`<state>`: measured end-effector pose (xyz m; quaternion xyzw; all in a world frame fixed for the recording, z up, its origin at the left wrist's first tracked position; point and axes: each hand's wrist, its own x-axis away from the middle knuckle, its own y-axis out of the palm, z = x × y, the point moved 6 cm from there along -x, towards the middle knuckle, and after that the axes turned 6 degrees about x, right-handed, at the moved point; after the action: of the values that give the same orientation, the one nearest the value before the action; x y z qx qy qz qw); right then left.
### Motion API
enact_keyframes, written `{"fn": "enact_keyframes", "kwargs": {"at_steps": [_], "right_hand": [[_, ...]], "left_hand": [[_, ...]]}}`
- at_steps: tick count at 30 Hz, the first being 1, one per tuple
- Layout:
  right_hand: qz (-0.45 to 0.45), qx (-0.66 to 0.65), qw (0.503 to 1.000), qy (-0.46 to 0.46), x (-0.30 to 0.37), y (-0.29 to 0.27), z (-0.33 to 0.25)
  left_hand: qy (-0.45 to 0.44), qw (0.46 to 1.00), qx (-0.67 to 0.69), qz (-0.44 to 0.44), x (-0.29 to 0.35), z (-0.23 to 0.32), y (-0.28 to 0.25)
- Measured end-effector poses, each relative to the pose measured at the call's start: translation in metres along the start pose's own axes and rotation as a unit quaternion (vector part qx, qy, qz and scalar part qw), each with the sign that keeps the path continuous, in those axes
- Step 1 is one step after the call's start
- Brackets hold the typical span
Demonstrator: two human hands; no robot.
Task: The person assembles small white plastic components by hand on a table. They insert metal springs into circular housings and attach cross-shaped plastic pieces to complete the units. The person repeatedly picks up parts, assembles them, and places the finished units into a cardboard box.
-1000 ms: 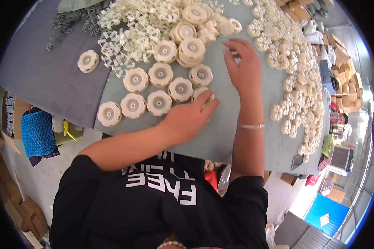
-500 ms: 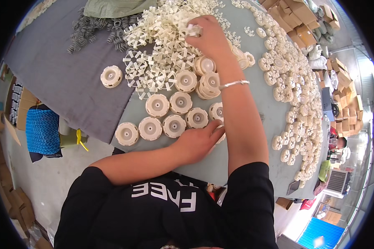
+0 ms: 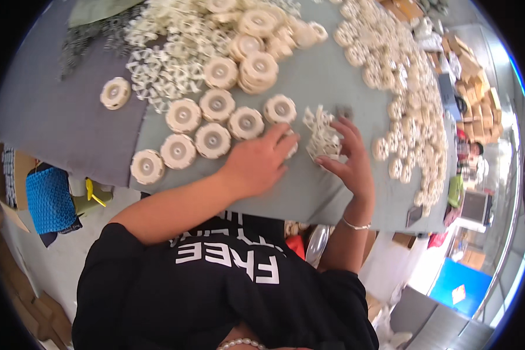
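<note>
Right hand point(image 3: 347, 160) fingers curled round cream lattice pieces point(image 3: 322, 135); left hand point(image 3: 256, 163) flat, fingers spread on disc point(image 3: 290, 146), just left of pieces.

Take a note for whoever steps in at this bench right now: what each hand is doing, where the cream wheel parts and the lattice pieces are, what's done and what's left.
Left hand: flat on the grey table cover, fingers on a cream wheel disc that they mostly hide; grip unclear.
Right hand: fingers closed around a small bunch of white lattice pieces, just above the cover.
Done: two rows of wheel discs laid flat left of the hands, and a short stack behind them.
Left: a large heap of loose lattice pieces at the far edge, and many small wheels spread along the right side.
</note>
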<state>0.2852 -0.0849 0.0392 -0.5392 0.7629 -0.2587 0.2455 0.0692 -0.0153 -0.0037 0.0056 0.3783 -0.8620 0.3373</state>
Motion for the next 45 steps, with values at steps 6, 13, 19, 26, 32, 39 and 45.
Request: {"fn": "enact_keyframes", "kwargs": {"at_steps": [6, 13, 19, 26, 32, 39, 45], "right_hand": [[0.141, 0.068, 0.988, -0.003, 0.059, -0.014, 0.016], [0.136, 0.236, 0.96, -0.063, 0.078, -0.009, -0.026], [0.186, 0.256, 0.948, 0.034, 0.083, -0.016, -0.003], [0.105, 0.24, 0.961, 0.083, 0.102, -0.018, 0.01], [0.053, 0.18, 0.974, 0.129, 0.128, -0.03, 0.037], [0.039, -0.043, 0.998, -0.008, 0.112, 0.022, -0.016], [-0.006, 0.06, 0.997, -0.05, 0.083, 0.05, -0.053]], "left_hand": [[-0.002, 0.999, 0.032, -0.032, 0.005, 0.0, -0.005], [0.017, 0.989, 0.098, -0.105, 0.023, 0.015, 0.001], [0.036, 0.983, 0.122, -0.135, 0.031, 0.014, -0.007], [0.011, 0.984, 0.142, -0.109, 0.04, 0.011, -0.016], [-0.047, 0.973, 0.178, -0.136, 0.051, 0.001, -0.015], [-0.11, 0.942, 0.287, -0.136, 0.057, -0.003, -0.023], [-0.132, 0.941, 0.289, -0.118, 0.058, -0.003, -0.022]]}}
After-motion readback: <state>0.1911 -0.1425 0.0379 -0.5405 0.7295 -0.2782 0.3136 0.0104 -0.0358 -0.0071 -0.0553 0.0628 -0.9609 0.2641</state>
